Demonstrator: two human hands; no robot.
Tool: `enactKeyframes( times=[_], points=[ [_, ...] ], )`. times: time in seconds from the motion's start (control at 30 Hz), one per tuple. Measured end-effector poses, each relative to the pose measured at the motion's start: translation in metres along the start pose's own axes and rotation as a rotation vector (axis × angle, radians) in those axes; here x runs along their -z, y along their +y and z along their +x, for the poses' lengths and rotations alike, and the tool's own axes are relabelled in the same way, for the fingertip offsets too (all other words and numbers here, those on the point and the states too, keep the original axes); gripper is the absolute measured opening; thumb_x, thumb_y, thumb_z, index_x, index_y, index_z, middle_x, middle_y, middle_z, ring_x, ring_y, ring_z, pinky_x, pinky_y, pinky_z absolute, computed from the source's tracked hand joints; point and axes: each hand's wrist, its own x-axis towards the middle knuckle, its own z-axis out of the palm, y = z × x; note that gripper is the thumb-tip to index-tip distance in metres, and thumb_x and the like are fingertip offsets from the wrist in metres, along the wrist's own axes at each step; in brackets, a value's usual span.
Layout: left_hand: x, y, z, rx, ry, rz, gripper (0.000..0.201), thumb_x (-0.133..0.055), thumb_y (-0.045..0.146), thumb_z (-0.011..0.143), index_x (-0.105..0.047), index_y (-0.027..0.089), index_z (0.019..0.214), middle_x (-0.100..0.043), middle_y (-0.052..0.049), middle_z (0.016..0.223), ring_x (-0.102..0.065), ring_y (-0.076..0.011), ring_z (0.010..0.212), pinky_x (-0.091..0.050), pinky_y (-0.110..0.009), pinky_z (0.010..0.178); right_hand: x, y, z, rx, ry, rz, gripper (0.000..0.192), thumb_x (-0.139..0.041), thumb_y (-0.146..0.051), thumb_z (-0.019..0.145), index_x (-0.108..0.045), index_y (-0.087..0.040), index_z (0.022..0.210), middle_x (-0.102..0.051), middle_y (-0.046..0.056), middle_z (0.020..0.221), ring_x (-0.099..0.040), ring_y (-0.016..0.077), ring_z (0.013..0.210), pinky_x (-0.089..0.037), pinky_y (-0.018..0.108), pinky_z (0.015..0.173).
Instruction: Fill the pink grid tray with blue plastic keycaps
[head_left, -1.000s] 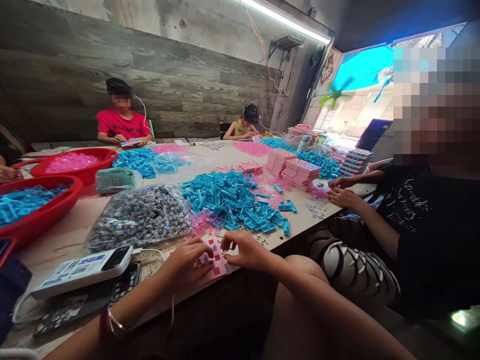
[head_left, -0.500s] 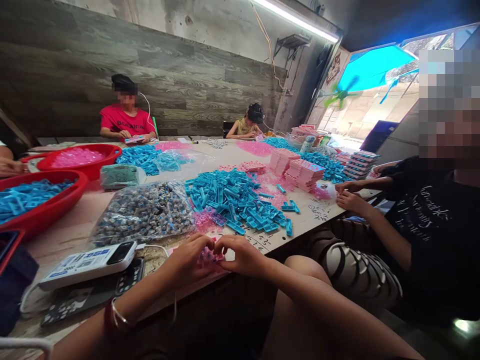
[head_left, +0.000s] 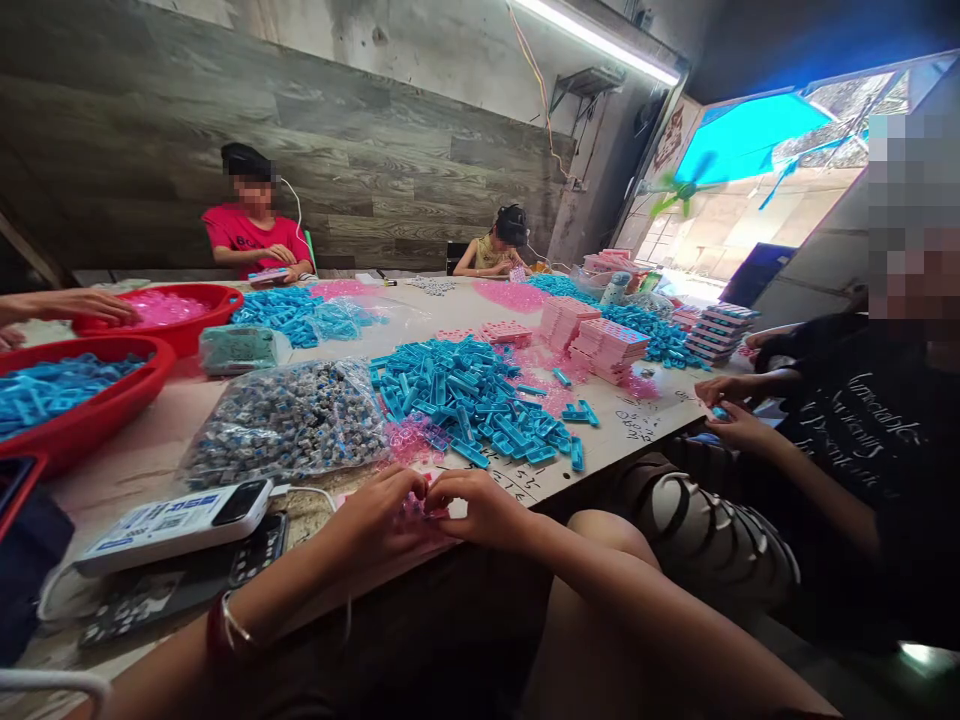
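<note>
My left hand and my right hand meet at the near table edge, fingertips together over a small pink plastic tray that both hands press on; most of it is hidden under my fingers. Just beyond them lies a heap of blue plastic clips with clear pink pieces at its near edge. A clear bag of small grey-blue parts sits left of that heap.
A white power bank and a dark calculator lie near left. Red bowls hold blue and pink parts. Stacks of pink trays stand farther back. A person in black sits at my right; two others sit across the table.
My hands have drawn together over the pink tray, covering it. The person on my right pulled both hands back from the table edge. A hand at far left reached into the red bowl.
</note>
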Motion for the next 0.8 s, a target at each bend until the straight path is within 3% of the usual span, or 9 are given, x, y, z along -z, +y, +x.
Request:
enactKeyframes(
  times=[0.2, 0.5, 0.8],
  points=[
    [-0.0015, -0.0021, -0.0019, -0.017, 0.043, 0.007, 0.015, -0.060, 0.028, 0.080, -0.049, 0.019, 0.082, -0.057, -0.001, 0.081, -0.053, -0.0148, 0.076, -0.042, -0.027, 0.068, 0.0027, -0.0019, 0.0015, 0.014, -0.029, 0.054, 0.018, -0.064, 0.000, 0.067, -0.064, -0.016, 0.073, -0.066, 0.002, 0.082, -0.062, 0.0137, 0.078, -0.048, 0.023, 0.072],
    [-0.0001, -0.0034, -0.0033, -0.002, 0.011, -0.028, 0.009, -0.060, 0.023, 0.080, -0.052, 0.019, 0.081, -0.058, 0.000, 0.083, -0.055, -0.0140, 0.076, -0.043, -0.024, 0.067, -0.0001, 0.0043, 0.0018, 0.048, 0.012, 0.117, 0.008, -0.071, -0.009, 0.070, -0.069, -0.016, 0.072, -0.068, 0.004, 0.082, -0.064, 0.0128, 0.074, -0.050, 0.022, 0.070],
    [-0.0031, -0.0048, -0.0021, -0.007, 0.070, -0.025, 0.011, -0.058, 0.023, 0.081, -0.053, 0.018, 0.072, -0.058, 0.001, 0.073, -0.054, -0.0129, 0.069, -0.041, -0.022, 0.062, 0.0056, 0.0048, 0.0005, 0.094, -0.022, 0.071, 0.004, -0.068, -0.015, 0.076, -0.072, -0.015, 0.077, -0.070, 0.006, 0.082, -0.066, 0.0132, 0.071, -0.050, 0.020, 0.065]
  ],
)
